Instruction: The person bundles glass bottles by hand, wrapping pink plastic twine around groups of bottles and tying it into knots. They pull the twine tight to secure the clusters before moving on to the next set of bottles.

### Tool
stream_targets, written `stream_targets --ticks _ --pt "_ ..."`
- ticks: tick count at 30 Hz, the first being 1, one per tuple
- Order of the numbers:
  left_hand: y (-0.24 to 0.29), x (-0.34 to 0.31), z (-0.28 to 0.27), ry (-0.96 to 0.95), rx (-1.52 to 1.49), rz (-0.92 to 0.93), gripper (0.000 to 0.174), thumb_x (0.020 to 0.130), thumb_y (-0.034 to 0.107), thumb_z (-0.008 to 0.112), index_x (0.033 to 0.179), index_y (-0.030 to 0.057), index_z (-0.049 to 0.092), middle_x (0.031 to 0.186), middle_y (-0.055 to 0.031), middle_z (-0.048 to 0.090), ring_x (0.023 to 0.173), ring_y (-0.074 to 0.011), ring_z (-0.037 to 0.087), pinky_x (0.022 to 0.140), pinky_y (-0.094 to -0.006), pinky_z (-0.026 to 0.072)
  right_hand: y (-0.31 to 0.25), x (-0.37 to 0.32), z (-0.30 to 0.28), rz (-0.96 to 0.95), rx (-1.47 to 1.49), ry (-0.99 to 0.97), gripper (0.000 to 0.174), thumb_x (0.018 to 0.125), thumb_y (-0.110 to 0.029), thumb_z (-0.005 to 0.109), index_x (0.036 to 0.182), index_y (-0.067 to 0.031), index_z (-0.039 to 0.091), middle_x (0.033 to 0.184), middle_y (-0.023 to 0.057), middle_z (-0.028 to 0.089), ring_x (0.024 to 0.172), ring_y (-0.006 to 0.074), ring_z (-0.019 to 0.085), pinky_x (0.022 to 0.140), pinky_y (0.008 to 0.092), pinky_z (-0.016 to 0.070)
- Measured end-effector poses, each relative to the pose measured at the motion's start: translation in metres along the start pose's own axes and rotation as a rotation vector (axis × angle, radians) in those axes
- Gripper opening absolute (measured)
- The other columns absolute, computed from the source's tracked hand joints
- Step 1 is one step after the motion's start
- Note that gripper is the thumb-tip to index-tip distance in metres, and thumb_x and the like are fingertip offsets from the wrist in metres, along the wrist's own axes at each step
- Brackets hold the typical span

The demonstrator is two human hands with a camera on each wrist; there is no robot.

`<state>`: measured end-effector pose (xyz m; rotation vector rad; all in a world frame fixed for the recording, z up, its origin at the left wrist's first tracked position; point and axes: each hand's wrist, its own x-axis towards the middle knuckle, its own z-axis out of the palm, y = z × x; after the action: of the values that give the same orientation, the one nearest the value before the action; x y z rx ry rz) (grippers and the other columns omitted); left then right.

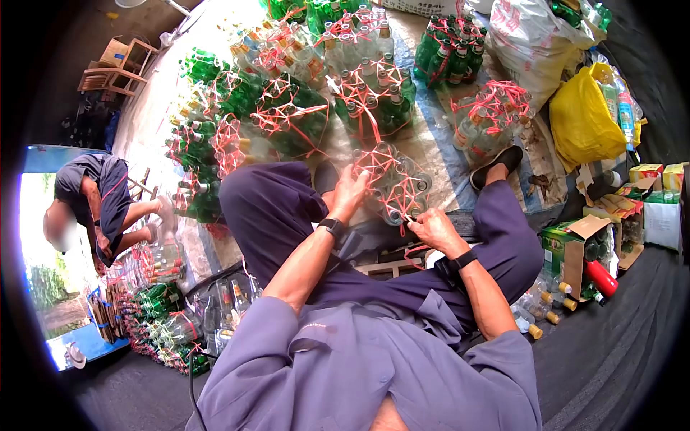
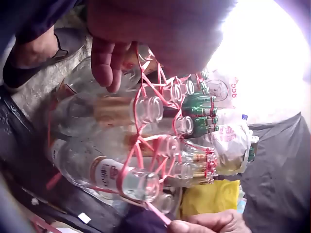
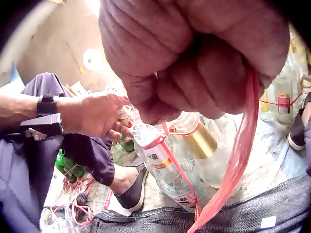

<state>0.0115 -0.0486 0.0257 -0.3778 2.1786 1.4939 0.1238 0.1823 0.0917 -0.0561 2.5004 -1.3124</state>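
Note:
A bundle of clear glass bottles (image 1: 402, 179) stands between the person's legs, red plastic string (image 2: 141, 141) crossing round the necks. The right hand (image 1: 435, 231) pinches the string at the bundle's near edge; in the right wrist view its fingers curl round it and a red strand (image 3: 238, 155) hangs down. At the bundle's left side is the left hand (image 1: 351, 192), its fingers at the bottle necks; in the left wrist view two fingers (image 2: 108, 65) point down beside a neck. Whether they hold string is hidden.
Tied bundles of green bottles (image 1: 291, 118) and clear ones stand beyond and to the left. A yellow bag (image 1: 586, 126), a white sack (image 1: 528, 50) and cardboard boxes (image 1: 575, 244) are at right. Another person (image 1: 100, 197) bends over at far left.

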Motion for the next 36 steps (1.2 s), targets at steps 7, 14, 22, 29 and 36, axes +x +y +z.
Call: stream_targets --ticks 7,14,22,29,36 --pt "-0.070 0.055 0.020 0.163 -0.033 0.250 0.037 0.095 0.024 0.056 0.120 -0.0026 0.051 0.087 -0.0166 0.065 0.070 -0.0280 0.066 0.060 -0.0407 0.0536 0.019 -0.003 0.012 -0.147 -0.114 0.030 0.030 0.080 -0.018 0.058 0.063 0.0063 0.057 0.062 0.0273 0.054 0.060 0.0451 0.057 0.060 0.0504 0.0465" --pt "-0.052 0.037 0.018 0.240 0.180 0.244 0.042 0.094 0.021 0.056 0.127 -0.0027 0.047 0.108 -0.0241 0.062 0.089 -0.0363 0.067 0.075 -0.0454 0.0550 0.039 -0.013 0.008 -0.409 -0.479 -0.023 0.022 0.078 -0.012 0.057 0.062 0.0015 0.052 0.062 0.0197 0.058 0.059 0.0395 0.059 0.057 0.0489 0.0483" --pt "-0.035 0.030 0.014 0.134 -0.026 0.098 0.043 0.091 0.013 0.056 0.129 -0.0058 0.046 0.100 -0.0202 0.064 0.072 -0.0267 0.068 0.057 -0.0368 0.0570 0.037 -0.015 0.006 -0.197 -0.233 0.038 0.029 0.082 -0.016 0.056 0.063 0.0053 0.060 0.065 0.0268 0.058 0.065 0.0452 0.060 0.064 0.0514 0.0495" --pt "-0.008 0.003 0.008 0.320 0.312 0.259 0.054 0.075 0.023 0.063 0.120 -0.0061 0.054 0.107 -0.0303 0.062 0.098 -0.0445 0.063 0.086 -0.0499 0.0522 0.041 -0.008 0.005 -0.101 -0.230 0.057 0.035 0.082 -0.025 0.053 0.067 0.0056 0.060 0.065 0.0291 0.055 0.063 0.0466 0.058 0.061 0.0527 0.0463" --pt "0.028 -0.019 -0.003 0.159 0.207 0.248 0.052 0.077 0.028 0.068 0.116 -0.0054 0.059 0.094 -0.0228 0.066 0.080 -0.0337 0.067 0.074 -0.0422 0.0544 0.040 -0.004 0.002 -0.020 -0.219 0.053 0.035 0.080 -0.027 0.055 0.070 0.0054 0.062 0.065 0.0284 0.055 0.060 0.0436 0.060 0.061 0.0496 0.0485"
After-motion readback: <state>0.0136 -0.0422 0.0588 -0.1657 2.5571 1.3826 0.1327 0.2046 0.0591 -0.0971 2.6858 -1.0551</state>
